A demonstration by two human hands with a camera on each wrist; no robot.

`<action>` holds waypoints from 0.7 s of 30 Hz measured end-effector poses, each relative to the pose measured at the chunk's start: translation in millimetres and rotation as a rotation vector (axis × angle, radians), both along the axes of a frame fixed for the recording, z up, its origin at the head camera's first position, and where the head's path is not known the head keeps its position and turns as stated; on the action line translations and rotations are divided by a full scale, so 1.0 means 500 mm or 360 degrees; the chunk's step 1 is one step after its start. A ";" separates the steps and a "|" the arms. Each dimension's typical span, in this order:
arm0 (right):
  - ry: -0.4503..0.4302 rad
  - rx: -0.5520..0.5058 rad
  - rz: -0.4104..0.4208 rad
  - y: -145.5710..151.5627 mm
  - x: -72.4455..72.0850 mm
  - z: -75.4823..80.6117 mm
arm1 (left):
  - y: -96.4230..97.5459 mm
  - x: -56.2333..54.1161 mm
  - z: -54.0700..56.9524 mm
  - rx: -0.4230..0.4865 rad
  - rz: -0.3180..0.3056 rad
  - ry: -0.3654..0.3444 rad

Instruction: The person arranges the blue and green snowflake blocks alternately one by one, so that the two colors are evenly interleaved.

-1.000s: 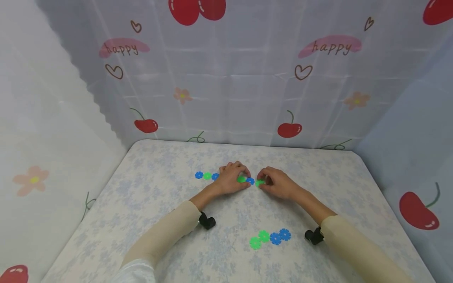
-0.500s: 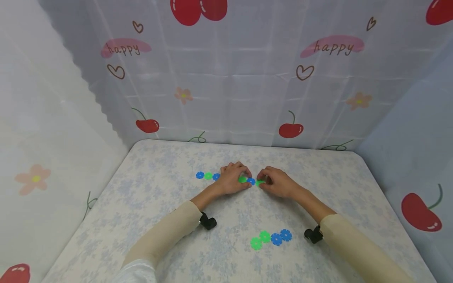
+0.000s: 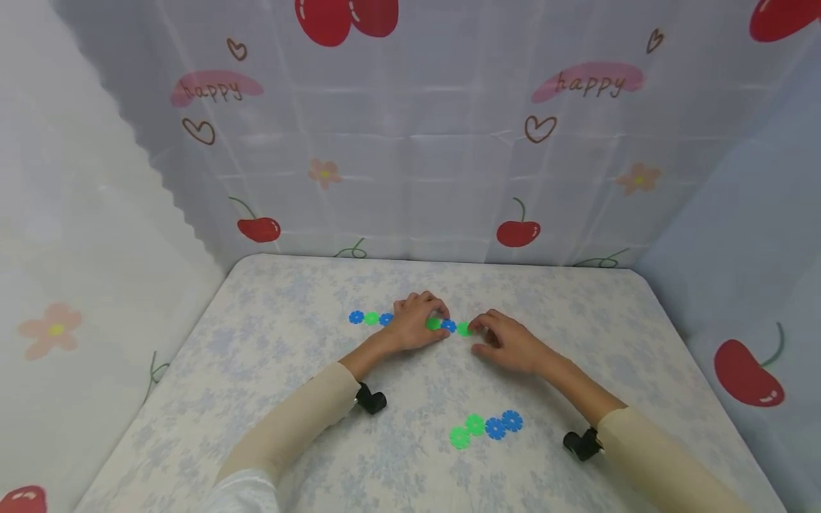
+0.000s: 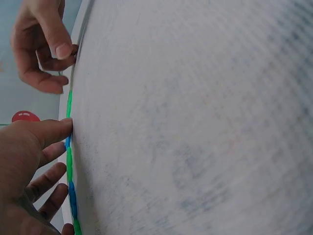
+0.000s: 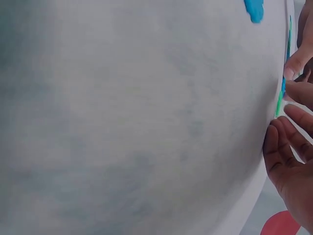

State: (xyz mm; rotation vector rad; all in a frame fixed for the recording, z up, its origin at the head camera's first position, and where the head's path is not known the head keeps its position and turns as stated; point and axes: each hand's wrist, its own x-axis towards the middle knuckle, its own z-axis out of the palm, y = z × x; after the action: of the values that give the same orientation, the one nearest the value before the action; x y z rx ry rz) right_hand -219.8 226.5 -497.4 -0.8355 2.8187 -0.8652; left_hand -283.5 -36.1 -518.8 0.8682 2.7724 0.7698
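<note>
Note green flower disc (image 3: 464,329) ending left-right row (image 3: 385,320), just left of parted right grip (image 3: 513,347), with left grip (image 3: 415,324) clamped on adjacent blue disc (image 3: 448,326).

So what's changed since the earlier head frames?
The right hand has released its pinch on the green end piece, thumb now apart, and shifted slightly rightward and toward the person; whether a fingertip touches it is unclear. The left hand still holds the row; the four nearer pieces stayed put.

Left hand (image 3: 413,324): thumb and index finger curved toward each other.
Right hand (image 3: 514,347): fingers bent, thumb apart.
Forearms (image 3: 291,420): sleeved, extended forward, angled inward.
</note>
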 end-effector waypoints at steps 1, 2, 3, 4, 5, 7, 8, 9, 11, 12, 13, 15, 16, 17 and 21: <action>-0.0011 0.0002 0.0003 0.006 0.010 0.001 | 0.000 0.000 0.001 -0.0001 0.0000 0.0003; -0.0028 0.0007 0.0006 0.012 0.020 0.002 | 0.001 0.000 0.001 -0.0006 0.0000 0.0006; -0.0045 0.0005 0.0015 0.019 0.030 0.003 | 0.002 0.001 0.002 -0.0005 0.0000 0.0007; -0.0058 0.0006 0.0021 0.026 0.040 0.003 | 0.002 0.003 0.003 -0.0009 0.0000 0.0009; -0.0073 0.0000 0.0029 0.032 0.050 0.003 | 0.003 0.003 0.004 -0.0014 0.0001 0.0013; -0.0090 -0.0028 0.0060 0.044 0.069 0.003 | 0.006 0.005 0.006 -0.0012 -0.0003 0.0019; -0.0098 -0.0039 0.0076 0.050 0.079 0.003 | 0.008 0.006 0.007 -0.0016 -0.0005 0.0018; -0.0107 -0.0050 0.0091 0.054 0.089 0.003 | 0.010 0.007 0.008 -0.0015 -0.0010 0.0017; -0.0144 -0.0068 0.0109 0.062 0.108 0.003 | 0.015 0.007 0.007 -0.0016 -0.0024 0.0016; -0.0172 -0.0071 0.0111 0.065 0.117 0.004 | 0.018 0.008 0.007 -0.0014 -0.0032 0.0015; -0.0198 -0.0073 0.0115 0.067 0.125 0.005 | 0.021 0.008 0.007 -0.0009 -0.0039 0.0015; -0.0242 -0.0067 0.0129 0.070 0.141 0.008 | 0.029 0.009 0.007 0.0009 -0.0052 0.0017; -0.0257 -0.0061 0.0137 0.070 0.148 0.010 | 0.034 0.008 0.006 0.0014 -0.0055 0.0024; -0.0271 -0.0053 0.0143 0.070 0.155 0.012 | 0.039 0.009 0.005 0.0024 -0.0057 0.0028; -0.0262 -0.0050 0.0199 0.068 0.182 0.016 | 0.056 0.014 0.004 0.0034 -0.0058 0.0028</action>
State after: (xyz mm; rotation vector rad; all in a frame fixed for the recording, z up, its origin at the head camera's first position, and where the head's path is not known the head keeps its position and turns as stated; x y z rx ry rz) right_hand -128.7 260.7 -489.4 -0.8896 2.5885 -0.9170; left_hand -276.5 -8.0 -516.8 0.9312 2.7605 0.7908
